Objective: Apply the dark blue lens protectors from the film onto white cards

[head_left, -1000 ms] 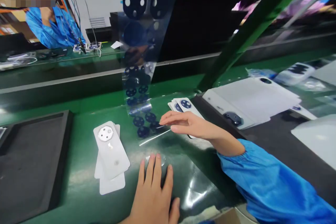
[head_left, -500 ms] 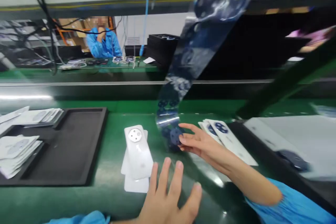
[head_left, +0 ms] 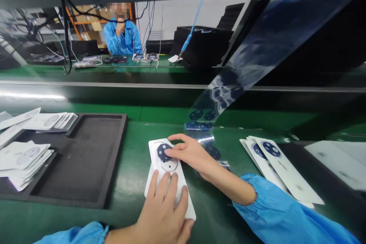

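Note:
A small stack of white phone back covers lies on the green bench in front of me. My left hand lies flat on the top cover, fingers spread. My right hand pinches a dark round camera-ring sticker and holds it over the cover's round camera opening. A clear film strip carrying more dark stickers hangs down from the upper right and ends on the bench just behind my right hand.
A black foam tray sits at the left, with white covers piled on its left side. Covers with stickers on them lie at the right. A person in a blue coat sits at the far bench.
My right hand moved left from the film strip to the white cover, carrying a dark sticker. My left hand slid forward onto the cover. The camera view shifted left.

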### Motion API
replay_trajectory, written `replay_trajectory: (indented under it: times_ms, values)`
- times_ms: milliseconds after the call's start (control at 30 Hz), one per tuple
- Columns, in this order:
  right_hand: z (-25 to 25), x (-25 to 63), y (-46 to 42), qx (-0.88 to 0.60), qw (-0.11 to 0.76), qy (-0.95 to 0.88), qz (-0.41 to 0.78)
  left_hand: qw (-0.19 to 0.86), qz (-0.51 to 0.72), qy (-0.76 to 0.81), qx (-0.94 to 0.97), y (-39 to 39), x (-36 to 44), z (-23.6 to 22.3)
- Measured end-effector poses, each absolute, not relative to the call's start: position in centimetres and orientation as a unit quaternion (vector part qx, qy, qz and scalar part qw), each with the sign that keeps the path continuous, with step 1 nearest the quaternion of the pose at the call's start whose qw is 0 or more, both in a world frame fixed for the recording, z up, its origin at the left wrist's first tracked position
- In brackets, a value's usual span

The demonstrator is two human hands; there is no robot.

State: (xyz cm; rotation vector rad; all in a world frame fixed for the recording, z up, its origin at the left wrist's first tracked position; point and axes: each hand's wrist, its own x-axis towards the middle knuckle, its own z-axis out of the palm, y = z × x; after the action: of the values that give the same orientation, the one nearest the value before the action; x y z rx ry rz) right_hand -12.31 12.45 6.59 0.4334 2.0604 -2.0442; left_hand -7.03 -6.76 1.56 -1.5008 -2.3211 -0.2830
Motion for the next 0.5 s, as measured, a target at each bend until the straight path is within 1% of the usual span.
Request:
replay_trajectory:
  times_ms: [133, 300, 500]
  values:
    - [5.7, -11.4, 13.2, 0.151, 0.12, 0.697, -0.691, 0.187, -0.117, -0.82, -0.528, -6.5, -7.1, 1.5]
    - [5.1, -10.7, 13.2, 0.168, 0.137, 0.707, -0.673, 0.148, -0.096, -0.825, -0.536, -6.4, -7.0, 1.6]
    - [5.1, -10.3, 13.5, 0.168, 0.162, 0.719, -0.655, 0.128, -0.099, -0.834, -0.528, -6.3, -6.8, 1.7]
